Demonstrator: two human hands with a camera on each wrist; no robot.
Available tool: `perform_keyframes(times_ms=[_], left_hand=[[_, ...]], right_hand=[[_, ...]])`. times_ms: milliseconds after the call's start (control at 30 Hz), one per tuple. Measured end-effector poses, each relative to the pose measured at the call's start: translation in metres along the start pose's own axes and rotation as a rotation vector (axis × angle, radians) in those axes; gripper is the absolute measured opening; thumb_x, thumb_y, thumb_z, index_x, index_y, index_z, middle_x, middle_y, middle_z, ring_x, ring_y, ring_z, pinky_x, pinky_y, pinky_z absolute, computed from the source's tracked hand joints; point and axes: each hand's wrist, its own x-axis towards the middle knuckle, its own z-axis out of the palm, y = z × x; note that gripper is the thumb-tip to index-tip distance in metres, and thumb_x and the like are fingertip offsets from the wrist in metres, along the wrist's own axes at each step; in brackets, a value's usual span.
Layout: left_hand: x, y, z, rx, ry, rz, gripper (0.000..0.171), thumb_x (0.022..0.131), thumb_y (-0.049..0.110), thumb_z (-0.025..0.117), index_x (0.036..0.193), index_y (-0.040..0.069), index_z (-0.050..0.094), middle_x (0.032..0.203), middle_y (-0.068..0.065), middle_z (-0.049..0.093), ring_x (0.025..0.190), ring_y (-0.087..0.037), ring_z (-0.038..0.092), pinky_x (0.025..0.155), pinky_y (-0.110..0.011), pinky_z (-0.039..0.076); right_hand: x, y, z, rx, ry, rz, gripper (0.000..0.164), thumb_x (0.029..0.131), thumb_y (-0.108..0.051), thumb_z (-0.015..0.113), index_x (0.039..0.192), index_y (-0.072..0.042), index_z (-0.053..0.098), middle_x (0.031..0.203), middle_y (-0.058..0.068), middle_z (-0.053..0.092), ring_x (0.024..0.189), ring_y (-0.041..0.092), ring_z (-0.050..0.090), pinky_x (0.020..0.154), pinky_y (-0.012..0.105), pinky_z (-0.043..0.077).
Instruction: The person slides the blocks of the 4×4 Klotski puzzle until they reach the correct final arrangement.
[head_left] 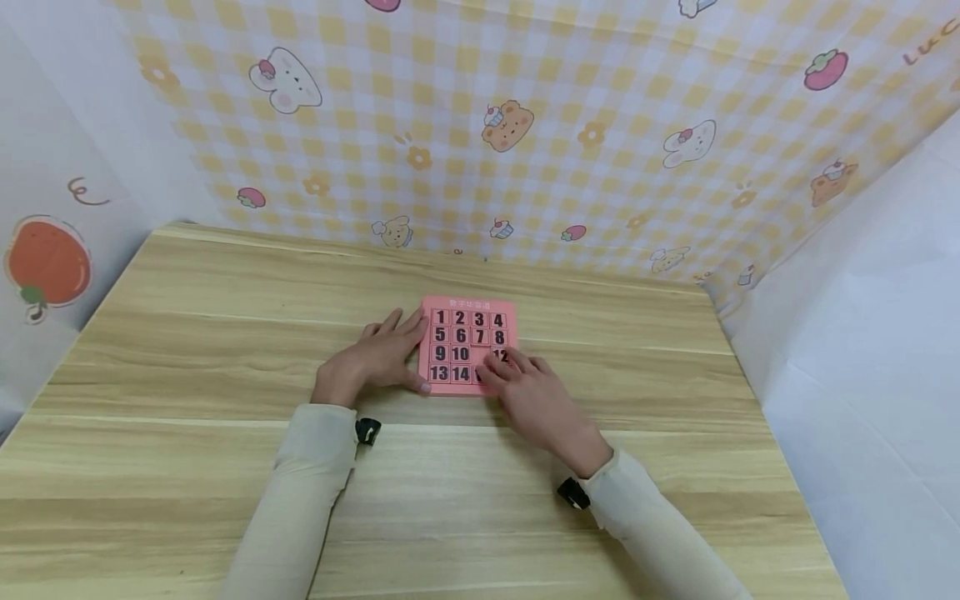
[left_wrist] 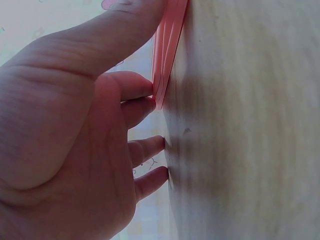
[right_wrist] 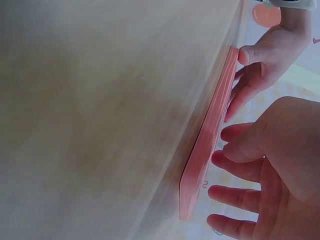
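Observation:
A pink number sliding puzzle [head_left: 461, 389] lies flat on the wooden table, its rows of black numbers running upward from 1. Right of tile 10 [head_left: 461, 354] is a gap, and tile 12 [head_left: 500, 356] is partly covered by fingers. My left hand [head_left: 380, 357] rests at the puzzle's left edge, thumb at the near corner and fingers spread farther up. In the left wrist view its last two fingertips reach the tabletop. My right hand [head_left: 536, 402] hovers over the near right corner, fingertips at the tiles beside the gap, hiding part of the bottom row.
The wooden table [head_left: 187, 350] spreads around the puzzle on every side. Behind it hangs a yellow checked cloth [head_left: 450, 183] with cartoon prints. White sheeting [head_left: 862, 333] borders the right, and another white panel [head_left: 90, 150] stands at the left.

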Motion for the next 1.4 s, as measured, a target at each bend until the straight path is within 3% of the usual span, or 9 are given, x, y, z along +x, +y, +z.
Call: perform_keyframes(times_ms=[433, 1133, 1400], left_hand=[[0.0013, -0.0021, 0.0007, 0.012, 0.001, -0.003, 0.114, 0.078, 0.045, 0.08, 0.158, 0.006, 0.009, 0.167, -0.009, -0.005, 0.152, -0.039, -0.011, 0.122, -0.058, 0.0], [0.0012, -0.0007, -0.0002, -0.001, -0.007, -0.004, 0.112, 0.08, 0.042, 0.08, 0.158, 0.005, 0.009, 0.167, -0.009, -0.005, 0.152, -0.039, -0.011, 0.122, -0.059, -0.001], [0.0019, -0.0013, 0.0015, 0.002, -0.003, 0.001, 0.113, 0.079, 0.043, 0.08, 0.158, 0.005, 0.009, 0.167, -0.009, -0.004, 0.152, -0.04, -0.011, 0.122, -0.059, -0.001]], right_hand=[[-0.0087, -0.0041, 0.0004, -0.039, 0.038, -0.031, 0.041, 0.1, -0.017, 0.053, 0.14, -0.024, 0.058, 0.147, 0.004, 0.054, 0.137, 0.034, 0.047, 0.106, 0.051, 0.045], [-0.0097, -0.0078, 0.0004, -0.019, -0.006, -0.01, 0.049, 0.095, -0.011, 0.055, 0.143, -0.022, 0.055, 0.149, 0.006, 0.051, 0.139, 0.034, 0.045, 0.108, 0.052, 0.043], [-0.0109, -0.0086, 0.0029, -0.019, 0.028, -0.017, 0.045, 0.096, -0.012, 0.054, 0.14, -0.021, 0.058, 0.147, 0.006, 0.053, 0.137, 0.034, 0.047, 0.107, 0.051, 0.044]])
